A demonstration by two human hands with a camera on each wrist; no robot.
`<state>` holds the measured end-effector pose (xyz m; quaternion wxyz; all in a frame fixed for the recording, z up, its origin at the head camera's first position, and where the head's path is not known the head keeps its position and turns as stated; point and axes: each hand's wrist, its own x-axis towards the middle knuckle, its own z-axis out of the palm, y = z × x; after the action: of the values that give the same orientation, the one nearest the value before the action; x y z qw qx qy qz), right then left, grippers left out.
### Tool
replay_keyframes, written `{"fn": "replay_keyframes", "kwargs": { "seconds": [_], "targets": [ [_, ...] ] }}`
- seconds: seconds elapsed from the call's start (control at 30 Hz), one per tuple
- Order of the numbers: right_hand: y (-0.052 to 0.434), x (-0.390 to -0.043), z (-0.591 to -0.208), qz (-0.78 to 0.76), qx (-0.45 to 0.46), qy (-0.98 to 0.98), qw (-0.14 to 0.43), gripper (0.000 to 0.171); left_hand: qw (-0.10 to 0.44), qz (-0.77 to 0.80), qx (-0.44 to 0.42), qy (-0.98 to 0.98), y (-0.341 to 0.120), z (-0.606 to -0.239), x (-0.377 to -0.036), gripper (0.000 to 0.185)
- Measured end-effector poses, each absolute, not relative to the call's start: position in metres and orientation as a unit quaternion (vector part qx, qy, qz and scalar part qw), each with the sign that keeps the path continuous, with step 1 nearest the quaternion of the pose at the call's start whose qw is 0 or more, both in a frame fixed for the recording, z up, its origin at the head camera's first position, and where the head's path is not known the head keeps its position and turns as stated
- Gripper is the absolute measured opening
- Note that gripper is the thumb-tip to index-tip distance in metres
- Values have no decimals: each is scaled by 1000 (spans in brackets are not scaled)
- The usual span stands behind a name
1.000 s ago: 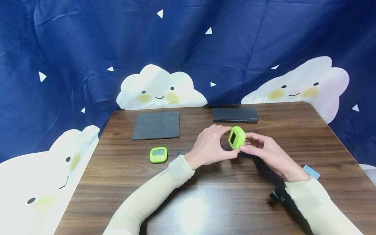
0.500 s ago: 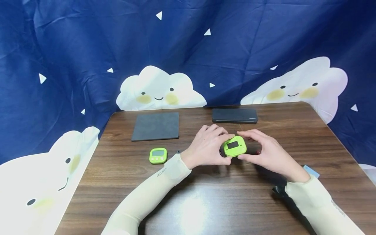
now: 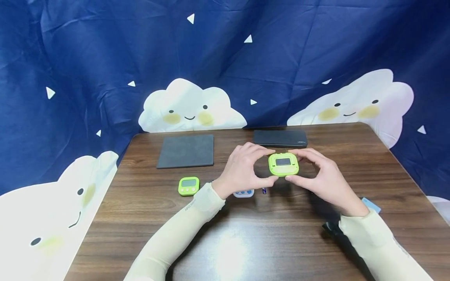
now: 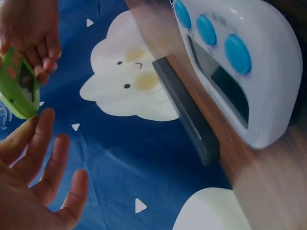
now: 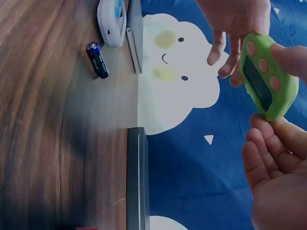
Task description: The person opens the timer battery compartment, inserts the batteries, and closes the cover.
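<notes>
Green timer turned face-up and lifted between both hands.

Nearest, the left hand (image 3: 242,169) and right hand (image 3: 321,175) pinch the green timer (image 3: 283,164) by its edges above the table (image 3: 140,218); lifting uncovers a white timer (image 3: 244,193) and battery (image 3: 264,190); beyond lies the black case (image 3: 280,138).

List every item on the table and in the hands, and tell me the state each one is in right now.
Held green timer: off the table, pinched between left hand and right hand, screen up.
Second green timer: flat on the table, untouched.
White timer: on the table, under the left wrist.
Battery: loose on the table.
Grey pad: lying flat.
Black case: lying flat.
</notes>
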<state>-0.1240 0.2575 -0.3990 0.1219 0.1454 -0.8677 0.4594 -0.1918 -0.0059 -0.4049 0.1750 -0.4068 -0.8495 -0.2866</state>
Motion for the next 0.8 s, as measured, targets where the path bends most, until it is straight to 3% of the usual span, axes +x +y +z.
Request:
{"fn": "replay_keyframes", "kwargs": {
  "seconds": [0.8],
  "targets": [
    [257, -126, -400, 481, 134, -860, 104, 67, 108, -397, -414, -812, -6, -411, -196, 65]
  ]
}}
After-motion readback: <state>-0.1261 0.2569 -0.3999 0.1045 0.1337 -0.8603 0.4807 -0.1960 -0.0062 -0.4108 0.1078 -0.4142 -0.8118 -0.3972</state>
